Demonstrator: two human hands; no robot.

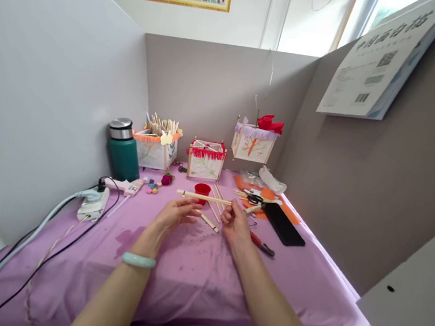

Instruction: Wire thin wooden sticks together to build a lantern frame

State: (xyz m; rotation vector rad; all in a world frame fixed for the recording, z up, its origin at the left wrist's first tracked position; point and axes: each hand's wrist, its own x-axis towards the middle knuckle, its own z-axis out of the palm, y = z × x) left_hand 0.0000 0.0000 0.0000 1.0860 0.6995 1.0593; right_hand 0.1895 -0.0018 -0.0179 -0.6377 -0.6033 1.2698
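Note:
Between the thumb and fingers of my right hand (235,223) is the right end of a pale wooden stick (196,196), held level above the table, with a dark mark near its left end. My left hand (175,214) is open just below it, fingers stretched to the right and apart from the stick. Another wooden stick (210,223) with dark marks lies just beyond my left fingertips; whether they touch it I cannot tell. Behind the held stick stands a small red cup (203,188), partly covered by it. Several thin sticks (218,197) lie beside the cup.
Red-handled pliers (260,243), a black phone (285,225) and black scissors (255,198) lie at right. Paper lantern-like boxes (204,167) stand at the back. A green bottle (124,154) and a power strip (93,204) with cables are at left, on purple cloth (179,282).

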